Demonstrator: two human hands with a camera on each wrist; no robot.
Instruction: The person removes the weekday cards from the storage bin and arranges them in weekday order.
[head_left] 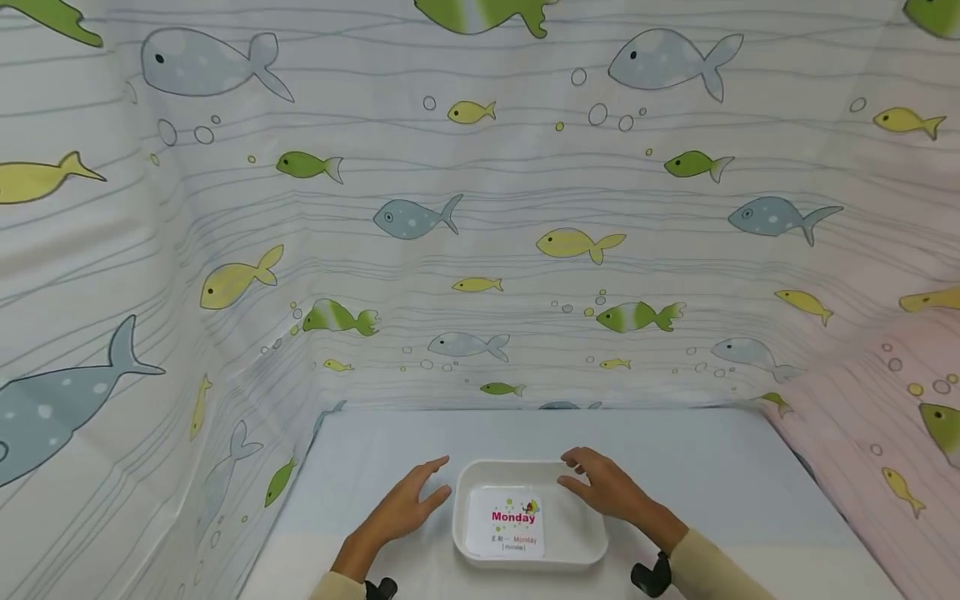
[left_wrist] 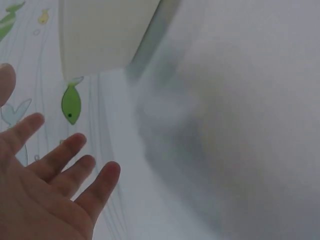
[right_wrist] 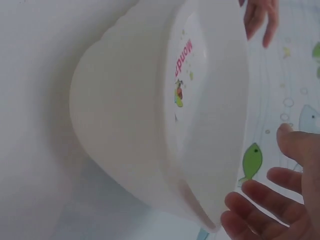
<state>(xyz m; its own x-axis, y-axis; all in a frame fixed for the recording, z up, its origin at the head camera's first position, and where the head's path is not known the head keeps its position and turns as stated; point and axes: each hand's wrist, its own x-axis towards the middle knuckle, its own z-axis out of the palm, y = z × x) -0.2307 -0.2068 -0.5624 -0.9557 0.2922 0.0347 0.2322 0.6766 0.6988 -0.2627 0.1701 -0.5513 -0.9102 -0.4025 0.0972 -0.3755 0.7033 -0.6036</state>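
Observation:
A white rounded tray [head_left: 574, 527] stands on the table, with a white "Monday" flash card [head_left: 513, 533] lying in its left part. The card shows pink lettering, small stars and a little coloured picture. My left hand [head_left: 408, 500] hovers just left of the tray, fingers spread and holding nothing; the left wrist view shows its palm [left_wrist: 45, 195] apart from the tray's wall [left_wrist: 102, 40]. At the far right corner is my right hand [head_left: 603, 483], fingers loosely bent over the rim. In the right wrist view its fingers [right_wrist: 270, 202] are close to the tray [right_wrist: 120, 110]; contact is unclear.
The tabletop [head_left: 405, 433] is pale and smooth. Behind it and on both sides hangs a white curtain [head_left: 510, 183] printed with fish. Dark wrist devices [head_left: 651, 575] sit below both hands.

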